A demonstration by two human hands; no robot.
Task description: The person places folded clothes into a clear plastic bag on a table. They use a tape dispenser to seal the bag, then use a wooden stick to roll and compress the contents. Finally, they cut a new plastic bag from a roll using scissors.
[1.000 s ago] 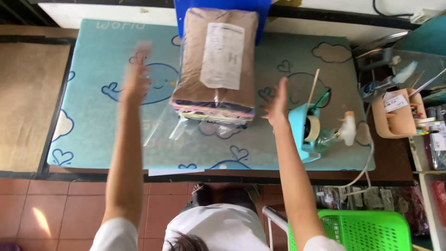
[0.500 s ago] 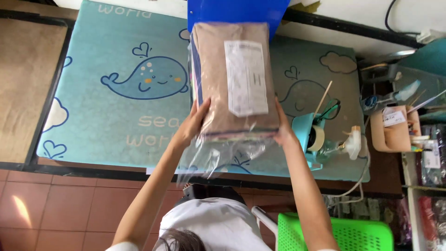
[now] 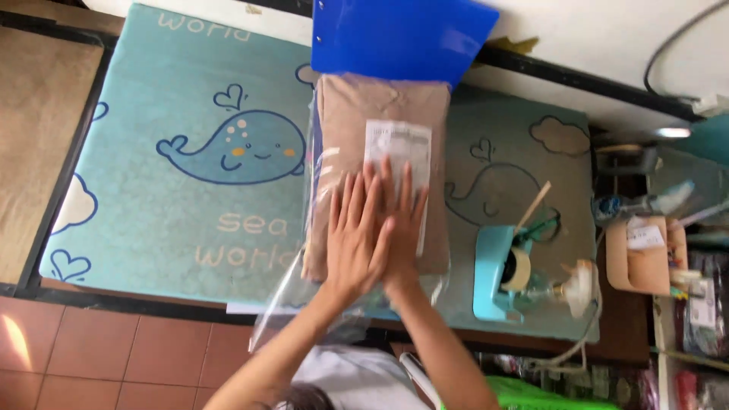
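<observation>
One bagged brown garment (image 3: 380, 144) lies mid-mat (image 3: 152, 220), long axis 12 to 6 o'clock, open bag mouth at 6. Two hands, left hand (image 3: 357, 239) and right hand (image 3: 402, 224), press flat on it, fingers spread. One tape dispenser (image 3: 505, 273) sits at 3 o'clock.

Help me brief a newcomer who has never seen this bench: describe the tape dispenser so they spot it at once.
Start at the big teal mat with the whale drawing that covers the table. Go to its right end, past the bagged brown cloth bundle under both hands. The tape dispenser stands there: a light blue block holding a pale roll, the only blue upright tool on that end.
</observation>
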